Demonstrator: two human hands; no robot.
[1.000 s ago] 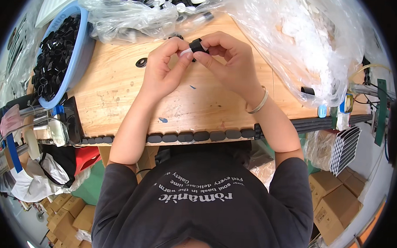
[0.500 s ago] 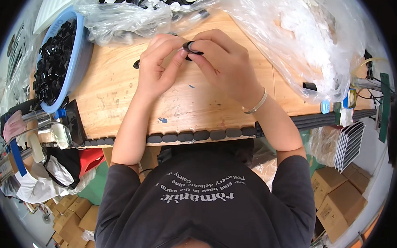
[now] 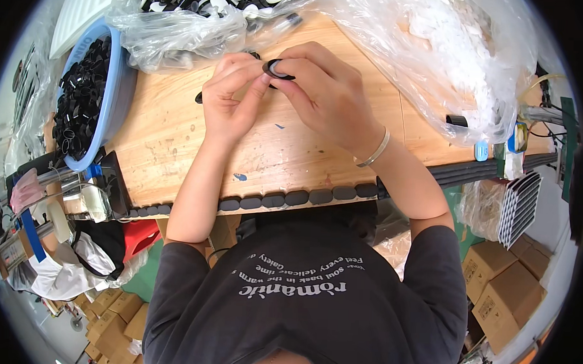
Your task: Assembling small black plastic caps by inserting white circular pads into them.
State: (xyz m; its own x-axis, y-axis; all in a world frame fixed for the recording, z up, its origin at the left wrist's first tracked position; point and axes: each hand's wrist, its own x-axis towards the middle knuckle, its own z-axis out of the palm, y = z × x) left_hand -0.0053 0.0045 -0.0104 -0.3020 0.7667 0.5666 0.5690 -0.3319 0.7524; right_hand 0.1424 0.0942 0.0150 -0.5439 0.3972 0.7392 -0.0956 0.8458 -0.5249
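Over the far middle of the wooden table, my two hands meet at a small black oval ring [image 3: 268, 67] with a pale inner face. My left hand [image 3: 231, 95] pinches the ring's left side between thumb and fingers. From the other side, my right hand [image 3: 330, 87] grips it, thumb below and index finger across the opening. Part of the ring is hidden by the fingers. Another small black piece [image 3: 199, 98] lies on the table just left of my left hand. Behind the left fingers a dark piece [image 3: 255, 55] shows only in part.
A blue basin [image 3: 118, 92] full of black ring pieces stands at the left. Clear plastic bags hold black and white oval pieces [image 3: 217, 1] at the back and white pieces [image 3: 453, 66] at the right. A black ring [image 3: 456, 120] sits by the right bag. Dark padding [image 3: 296, 198] lines the table's front edge.
My hands and the black ring have shifted slightly left in the picture, and the ring is turned a little. Both hands keep their grip. The whole view has moved slightly.
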